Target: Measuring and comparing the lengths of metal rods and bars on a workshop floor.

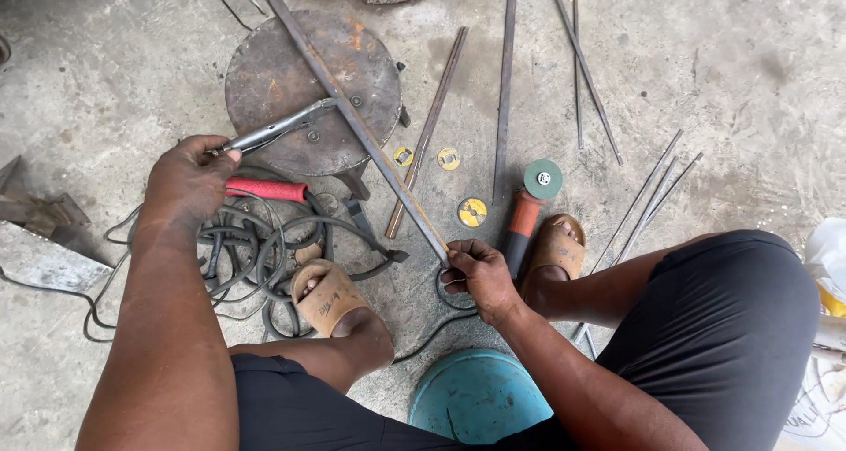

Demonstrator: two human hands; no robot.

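Across stool (264, 81), bar (352, 121) diagonal, up-left.

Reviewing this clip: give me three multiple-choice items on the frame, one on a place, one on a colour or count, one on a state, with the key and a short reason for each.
1. Where does the long metal bar lie?
A. Across the round rusty metal stand
B. Inside the blue tub
C. On the person's lap

2. What colour is the grip of the tool by the left hand?
A. Green
B. Red
C. Yellow

3. How is the right hand engaged?
A. Open, flat on the floor
B. Closed around the near end of the bar
C. Resting on the grinder

Key: 1 A, the bar crosses the round stand. 2 B, the grip below the left hand is red. 3 B, its fingers wrap around the bar's end, beside the angle grinder.
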